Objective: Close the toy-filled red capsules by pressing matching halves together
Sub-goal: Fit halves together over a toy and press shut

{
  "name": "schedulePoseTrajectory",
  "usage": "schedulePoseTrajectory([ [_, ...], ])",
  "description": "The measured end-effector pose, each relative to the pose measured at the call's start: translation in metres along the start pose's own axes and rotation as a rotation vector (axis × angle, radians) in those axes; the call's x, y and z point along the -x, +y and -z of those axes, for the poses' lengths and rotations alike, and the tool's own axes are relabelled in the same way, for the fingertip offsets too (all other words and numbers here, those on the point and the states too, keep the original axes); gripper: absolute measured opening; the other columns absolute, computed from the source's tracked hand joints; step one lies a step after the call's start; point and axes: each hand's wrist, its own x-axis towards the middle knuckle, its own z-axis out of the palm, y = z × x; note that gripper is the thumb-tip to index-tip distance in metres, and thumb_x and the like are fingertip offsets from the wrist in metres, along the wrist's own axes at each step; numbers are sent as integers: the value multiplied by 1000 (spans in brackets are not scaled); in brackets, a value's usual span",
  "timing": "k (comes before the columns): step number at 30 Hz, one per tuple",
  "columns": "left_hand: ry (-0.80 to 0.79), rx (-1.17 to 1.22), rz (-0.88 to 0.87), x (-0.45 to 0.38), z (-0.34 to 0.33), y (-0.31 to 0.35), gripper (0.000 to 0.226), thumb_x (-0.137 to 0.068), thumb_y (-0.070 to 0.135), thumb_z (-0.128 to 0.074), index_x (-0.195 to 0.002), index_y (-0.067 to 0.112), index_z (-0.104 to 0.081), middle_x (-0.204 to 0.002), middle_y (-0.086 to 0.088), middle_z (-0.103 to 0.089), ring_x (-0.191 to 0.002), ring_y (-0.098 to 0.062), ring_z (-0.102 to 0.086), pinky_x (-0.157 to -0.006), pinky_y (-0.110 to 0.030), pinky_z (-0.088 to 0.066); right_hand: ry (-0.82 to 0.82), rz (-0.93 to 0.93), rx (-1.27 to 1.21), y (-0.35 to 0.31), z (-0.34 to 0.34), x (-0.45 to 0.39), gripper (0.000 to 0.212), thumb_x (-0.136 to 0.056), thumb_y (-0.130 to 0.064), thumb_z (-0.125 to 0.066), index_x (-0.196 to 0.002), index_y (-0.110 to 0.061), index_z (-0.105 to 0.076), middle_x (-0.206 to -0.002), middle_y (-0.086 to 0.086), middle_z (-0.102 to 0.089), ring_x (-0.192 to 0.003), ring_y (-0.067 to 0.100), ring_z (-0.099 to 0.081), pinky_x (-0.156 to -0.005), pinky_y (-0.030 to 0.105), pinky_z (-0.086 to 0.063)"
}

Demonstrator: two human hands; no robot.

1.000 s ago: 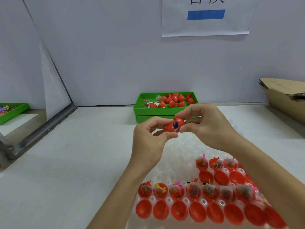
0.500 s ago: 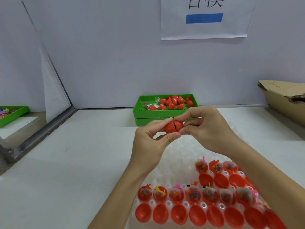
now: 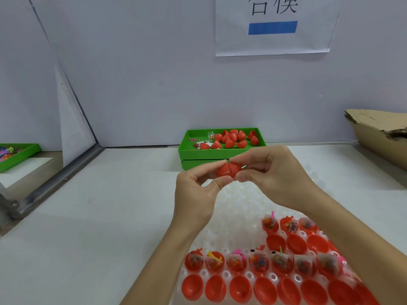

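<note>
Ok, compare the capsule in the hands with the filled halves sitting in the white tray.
The capsule is two halves brought together with only a thin seam showing; the filled halves are single open cups.
The capsule's contents are hidden; the filled halves show bagged toys sticking out.
The capsule is pinched in the air by the left hand and right hand; the filled halves rest in the white tray.
Both are red plastic.

Landmark: holder tray (image 3: 237,208) on the table (image 3: 99,216)
Near rows of it: capsule halves (image 3: 259,282)
Above its far end: capsule (image 3: 228,170), left hand (image 3: 196,194) left, right hand (image 3: 273,179) right
Behind it: bin (image 3: 220,148)
Far right: cardboard box (image 3: 378,133)
</note>
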Motion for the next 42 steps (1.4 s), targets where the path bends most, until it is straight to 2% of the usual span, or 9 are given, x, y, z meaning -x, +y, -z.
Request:
schedulePoseTrajectory([
  [4, -21, -7, -18, 1, -1, 2, 39, -76, 3, -79, -101, 32, -72, -88, 23, -75, -90, -2, -71, -80, -13, -53, 51, 3, 61, 2, -1, -1, 29, -80, 6, -77, -94, -19, -77, -84, -8, -77, -78, 4, -74, -79, 22, -60],
  [10, -13, -23, -29, 3, -3, 2, 41, -79, 2, -77, -106, 32, -69, -94, 16, -73, -89, -2, -69, -76, -10, -52, 84, 19, 99, 4, -5, 0, 29, -80, 11, -74, -93, -14, -79, -79, -12, -76, -71, -1, -73, -71, 12, -56],
  [17, -22, -63, -29, 2, -2, 0, 39, -82, 5, -76, -111, 30, -68, -98, 13, -72, -92, -1, -67, -77, -11, -51, 62, 21, 58, 5, -4, 1, 26, -81, 7, -76, -101, -10, -79, -80, -8, -77, -73, 2, -74, -74, 16, -58],
  [22, -67, -64, -25, 2, -1, -4, 41, -83, 4, -75, -121, 17, -67, -105, 3, -72, -97, -4, -67, -79, -13, -53, 65, -18, -3, 7, -6, -1, 27, -82, 9, -73, -104, -6, -77, -75, -14, -75, -67, 4, -73, -67, 11, -55],
  [26, -85, -71, -27, 2, -2, -4, 49, -82, 3, -76, -127, 17, -64, -106, 1, -72, -98, -4, -68, -81, -11, -52, 44, -19, -38, 6, -6, -2, 31, -86, 10, -68, -100, -16, -77, -70, -20, -74, -67, 6, -73, -65, 12, -55],
  [31, -37, 16, -7, 0, -1, -3, 24, -84, 7, -76, -100, 23, -69, -88, 5, -74, -84, -14, -71, -74, -16, -54, -11, -57, -63, 5, -5, -3, 22, -96, -4, -62, -105, -18, -76, -78, -8, -77, -70, 12, -74, -65, 16, -57],
  [35, -48, 88, 9, 1, 1, -1, 19, -82, 24, -71, -101, 26, -71, -86, 6, -76, -75, -16, -72, -70, -23, -58, -100, -53, -48, -1, -2, -1, 26, -98, -12, -60, -98, -36, -71, -78, -12, -76, -71, 10, -73, -65, 15, -56],
  [37, -59, 98, 17, 0, 1, -1, 22, -82, 28, -68, -103, 24, -73, -85, 3, -77, -73, -17, -72, -69, -24, -58, -102, -59, -23, -1, -1, -1, 24, -99, -13, -59, -98, -32, -73, -75, -9, -76, -68, 10, -72, -63, 16, -54],
  [42, -89, 82, 10, -1, 2, -4, 16, -93, 19, -63, -100, 27, -75, -81, -3, -75, -70, -18, -69, -68, -26, -58, -43, -105, -85, 4, -3, -2, 12, -96, -14, -63, -107, -15, -69, -74, 4, -75, -62, 16, -71, -59, 20, -55],
])
